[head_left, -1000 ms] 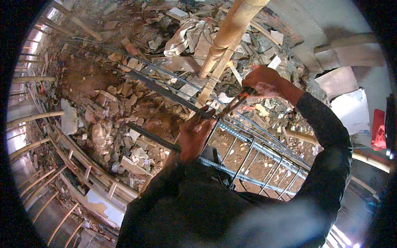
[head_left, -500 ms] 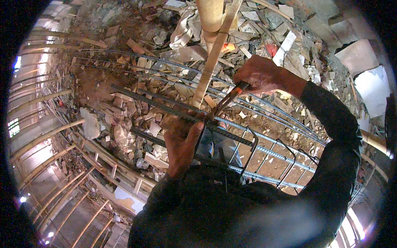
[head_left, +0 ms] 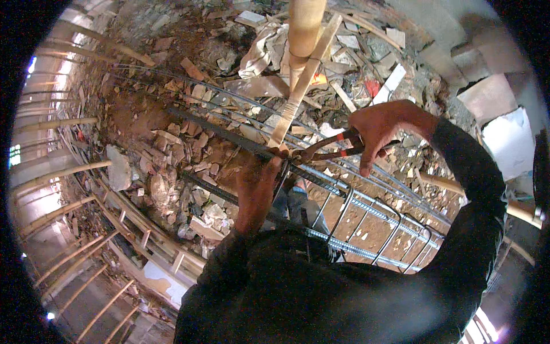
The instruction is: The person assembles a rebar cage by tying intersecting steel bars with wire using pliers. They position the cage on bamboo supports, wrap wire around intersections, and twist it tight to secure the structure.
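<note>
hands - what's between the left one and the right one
In the head view, between the left hand and right hand lie the red-handled pliers, over the rebar.

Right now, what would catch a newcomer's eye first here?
At centre, the right hand grips red-handled pincers whose jaws meet a long rebar cage, where the left hand holds a bar. Behind lies broken rubble, with a bamboo pole rising at the top.

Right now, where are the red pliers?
In the head view the red-handled pliers sit right of centre, held in the right hand, their tip at the rebar beside the left hand.
</note>
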Demonstrator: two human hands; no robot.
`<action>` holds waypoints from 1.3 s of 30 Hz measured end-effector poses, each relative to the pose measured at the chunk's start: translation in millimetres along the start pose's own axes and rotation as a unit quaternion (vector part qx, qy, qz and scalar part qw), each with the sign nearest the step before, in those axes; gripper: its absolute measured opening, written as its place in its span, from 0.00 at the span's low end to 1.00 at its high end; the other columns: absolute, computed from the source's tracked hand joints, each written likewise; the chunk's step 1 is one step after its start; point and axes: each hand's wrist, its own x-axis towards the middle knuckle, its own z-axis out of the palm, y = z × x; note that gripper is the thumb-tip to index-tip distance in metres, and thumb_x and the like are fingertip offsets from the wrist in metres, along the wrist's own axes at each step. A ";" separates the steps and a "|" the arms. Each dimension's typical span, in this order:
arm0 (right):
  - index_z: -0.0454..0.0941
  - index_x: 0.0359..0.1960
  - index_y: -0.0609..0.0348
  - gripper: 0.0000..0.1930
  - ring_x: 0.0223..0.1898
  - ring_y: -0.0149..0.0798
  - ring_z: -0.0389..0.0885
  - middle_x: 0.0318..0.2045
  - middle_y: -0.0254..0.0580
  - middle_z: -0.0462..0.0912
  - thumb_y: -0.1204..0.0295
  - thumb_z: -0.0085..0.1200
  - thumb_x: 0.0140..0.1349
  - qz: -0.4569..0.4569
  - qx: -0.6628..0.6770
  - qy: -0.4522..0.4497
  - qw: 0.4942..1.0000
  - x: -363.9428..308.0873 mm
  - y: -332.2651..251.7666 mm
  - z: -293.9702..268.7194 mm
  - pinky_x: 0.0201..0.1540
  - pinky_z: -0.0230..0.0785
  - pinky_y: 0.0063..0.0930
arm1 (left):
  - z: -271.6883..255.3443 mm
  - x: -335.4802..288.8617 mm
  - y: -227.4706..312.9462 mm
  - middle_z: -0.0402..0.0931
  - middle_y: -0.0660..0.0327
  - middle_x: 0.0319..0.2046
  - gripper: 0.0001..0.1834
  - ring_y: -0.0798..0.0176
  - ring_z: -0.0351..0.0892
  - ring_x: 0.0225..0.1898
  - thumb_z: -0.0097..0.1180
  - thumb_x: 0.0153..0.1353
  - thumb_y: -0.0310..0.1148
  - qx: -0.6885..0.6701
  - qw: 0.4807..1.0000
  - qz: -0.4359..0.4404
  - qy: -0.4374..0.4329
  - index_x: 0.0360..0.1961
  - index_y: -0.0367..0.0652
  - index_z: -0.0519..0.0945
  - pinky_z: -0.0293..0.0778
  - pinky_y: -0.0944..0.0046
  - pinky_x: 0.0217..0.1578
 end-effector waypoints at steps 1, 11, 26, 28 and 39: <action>0.81 0.20 0.59 0.23 0.15 0.32 0.79 0.18 0.38 0.83 0.53 0.79 0.47 -0.031 -0.025 0.033 0.999 -2.7 -2.8 2.4 0.18 0.70 0.32 | -1.8 1.3 -2.6 0.88 0.59 0.41 0.13 0.69 0.83 0.43 0.60 0.73 0.34 -0.001 1.000 0.017 -0.010 0.47 0.34 0.86 0.77 0.67 0.46; 0.69 0.69 0.64 0.45 0.57 0.58 0.78 0.52 0.49 0.79 0.58 0.69 0.47 -0.093 -0.521 0.580 0.619 -11.1 9.4 61.7 0.62 0.73 0.55 | -5.1 2.1 -26.4 0.87 0.56 0.46 0.16 0.67 0.84 0.45 0.61 0.74 0.36 -0.027 0.999 0.016 -0.021 0.51 0.32 0.82 0.78 0.66 0.46; 0.80 0.45 0.54 0.21 0.44 0.48 0.85 0.37 0.42 0.82 0.71 0.68 0.47 -0.126 -0.413 0.427 0.794 31.1 40.6 10.5 0.48 0.78 0.43 | 2.4 -1.6 -12.5 0.88 0.52 0.42 0.16 0.63 0.86 0.44 0.62 0.72 0.37 0.049 0.999 -0.005 0.022 0.49 0.32 0.81 0.78 0.63 0.45; 0.80 0.45 0.55 0.20 0.43 0.49 0.85 0.36 0.42 0.82 0.73 0.67 0.47 -0.141 -0.411 0.425 0.794 34.3 42.7 7.4 0.47 0.78 0.44 | 4.3 -1.0 -11.7 0.88 0.52 0.42 0.16 0.63 0.86 0.44 0.61 0.73 0.37 -0.028 0.999 0.013 0.021 0.50 0.32 0.81 0.78 0.62 0.45; 0.79 0.42 0.56 0.20 0.40 0.49 0.84 0.34 0.43 0.81 0.74 0.66 0.44 -0.222 -0.416 0.439 0.765 51.7 48.9 -2.9 0.43 0.77 0.44 | 3.3 -0.9 -16.6 0.87 0.52 0.44 0.15 0.64 0.84 0.44 0.59 0.74 0.35 0.014 1.000 0.021 0.010 0.51 0.31 0.80 0.78 0.62 0.48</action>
